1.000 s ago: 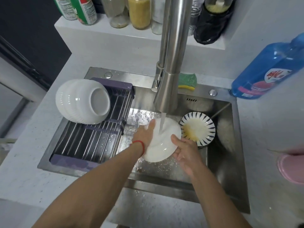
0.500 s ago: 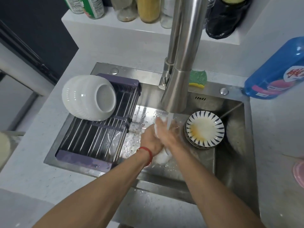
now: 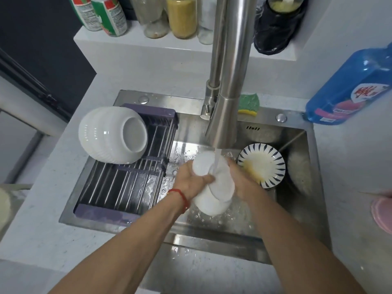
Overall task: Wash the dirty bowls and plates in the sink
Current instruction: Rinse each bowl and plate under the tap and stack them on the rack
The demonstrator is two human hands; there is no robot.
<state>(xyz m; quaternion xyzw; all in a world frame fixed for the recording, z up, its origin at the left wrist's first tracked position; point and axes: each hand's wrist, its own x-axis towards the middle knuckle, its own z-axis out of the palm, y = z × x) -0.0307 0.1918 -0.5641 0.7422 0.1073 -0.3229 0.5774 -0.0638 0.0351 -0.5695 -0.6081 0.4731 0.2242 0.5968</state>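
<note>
Two forearms reach into the steel sink (image 3: 297, 211), meeting under the tap (image 3: 228, 85). The left hand (image 3: 191, 179) curls its thumb over a white plate (image 3: 214, 198), gripping it; the right hand (image 3: 241, 181) cups the far side, its fingers hidden. Water runs onto the plate between them. The blue bottle (image 3: 347, 90) has a red-lettered label, unreadable. The left wrist wears a red string (image 3: 180, 195).

A pale grey countertop (image 3: 63, 236) fills most of the frame with a steel sink (image 3: 297, 236) sunk into it at centre, a blue detergent bottle (image 3: 347, 90) lying at upper right, and a pink object (image 3: 382, 211) at the right edge.
</note>
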